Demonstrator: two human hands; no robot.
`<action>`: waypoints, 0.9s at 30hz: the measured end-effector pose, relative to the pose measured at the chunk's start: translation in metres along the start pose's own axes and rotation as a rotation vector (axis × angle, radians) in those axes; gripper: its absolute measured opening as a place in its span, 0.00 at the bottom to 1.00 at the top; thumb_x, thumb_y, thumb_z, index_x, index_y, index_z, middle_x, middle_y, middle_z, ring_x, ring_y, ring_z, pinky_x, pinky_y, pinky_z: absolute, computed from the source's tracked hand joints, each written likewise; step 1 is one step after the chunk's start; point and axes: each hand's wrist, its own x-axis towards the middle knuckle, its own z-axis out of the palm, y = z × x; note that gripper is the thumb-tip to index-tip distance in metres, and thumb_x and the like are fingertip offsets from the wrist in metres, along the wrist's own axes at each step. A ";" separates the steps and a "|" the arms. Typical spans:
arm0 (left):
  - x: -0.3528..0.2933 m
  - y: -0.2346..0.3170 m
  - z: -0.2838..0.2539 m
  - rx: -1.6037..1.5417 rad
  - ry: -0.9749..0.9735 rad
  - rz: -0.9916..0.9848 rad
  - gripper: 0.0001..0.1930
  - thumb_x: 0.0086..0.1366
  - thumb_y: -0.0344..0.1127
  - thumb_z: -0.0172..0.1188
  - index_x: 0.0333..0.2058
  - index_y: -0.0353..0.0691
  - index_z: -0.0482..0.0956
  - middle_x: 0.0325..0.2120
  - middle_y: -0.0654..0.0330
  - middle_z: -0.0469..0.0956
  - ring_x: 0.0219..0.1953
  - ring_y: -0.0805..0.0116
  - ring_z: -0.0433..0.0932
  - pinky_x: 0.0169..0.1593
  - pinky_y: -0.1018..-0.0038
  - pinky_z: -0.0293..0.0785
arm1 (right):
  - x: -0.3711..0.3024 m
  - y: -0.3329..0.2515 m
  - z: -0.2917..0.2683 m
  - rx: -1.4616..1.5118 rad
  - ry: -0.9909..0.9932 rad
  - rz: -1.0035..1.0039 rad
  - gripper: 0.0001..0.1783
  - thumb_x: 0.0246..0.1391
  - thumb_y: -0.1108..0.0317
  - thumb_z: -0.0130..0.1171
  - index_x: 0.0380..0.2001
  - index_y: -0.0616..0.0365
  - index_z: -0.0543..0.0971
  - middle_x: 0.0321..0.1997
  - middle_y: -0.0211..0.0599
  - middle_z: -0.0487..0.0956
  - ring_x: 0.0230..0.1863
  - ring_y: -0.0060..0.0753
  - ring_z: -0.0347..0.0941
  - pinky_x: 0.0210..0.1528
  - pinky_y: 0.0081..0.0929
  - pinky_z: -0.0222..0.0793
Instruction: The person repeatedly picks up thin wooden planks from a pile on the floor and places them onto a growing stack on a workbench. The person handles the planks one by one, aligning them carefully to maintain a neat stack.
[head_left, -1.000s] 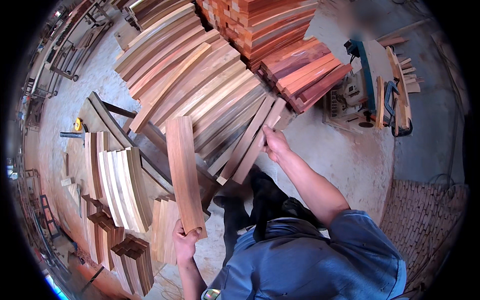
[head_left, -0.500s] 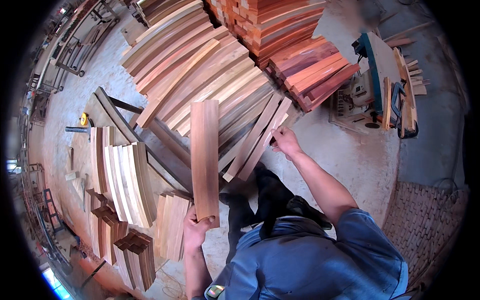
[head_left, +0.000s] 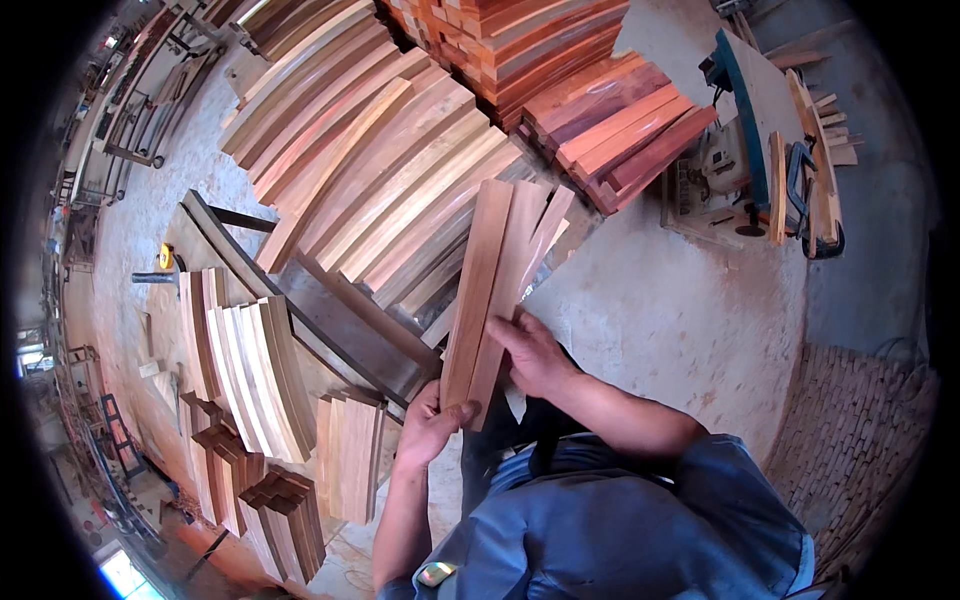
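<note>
A big fan of curved wooden slats (head_left: 390,170) covers the floor. Just right of it, the two boards (head_left: 495,290) stand together: left hand (head_left: 432,425) curled tight round their lower end, right hand (head_left: 535,352) pressing fingers against their edge.

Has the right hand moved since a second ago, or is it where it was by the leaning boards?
Yes. The right hand has left the leaning boards and come back toward the body, onto the plank that the left hand holds.
</note>
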 end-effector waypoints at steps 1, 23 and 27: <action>0.008 -0.011 -0.005 0.068 0.032 0.042 0.16 0.58 0.33 0.68 0.43 0.35 0.77 0.32 0.65 0.79 0.35 0.78 0.76 0.39 0.78 0.72 | -0.001 0.000 -0.006 0.003 0.046 -0.028 0.22 0.65 0.60 0.55 0.58 0.58 0.68 0.49 0.36 0.78 0.49 0.31 0.76 0.53 0.35 0.72; 0.073 -0.024 -0.030 1.317 0.469 0.457 0.24 0.56 0.40 0.66 0.49 0.35 0.73 0.38 0.50 0.76 0.41 0.45 0.76 0.43 0.56 0.75 | -0.014 -0.058 -0.071 0.084 0.225 0.092 0.12 0.66 0.63 0.52 0.47 0.58 0.70 0.42 0.38 0.79 0.41 0.33 0.78 0.44 0.37 0.78; 0.072 0.006 0.004 1.384 0.434 0.585 0.24 0.57 0.38 0.64 0.51 0.36 0.74 0.42 0.52 0.76 0.43 0.53 0.75 0.43 0.62 0.75 | -0.006 -0.059 -0.073 0.083 0.199 0.099 0.12 0.66 0.62 0.52 0.47 0.57 0.70 0.42 0.37 0.79 0.41 0.32 0.78 0.43 0.36 0.78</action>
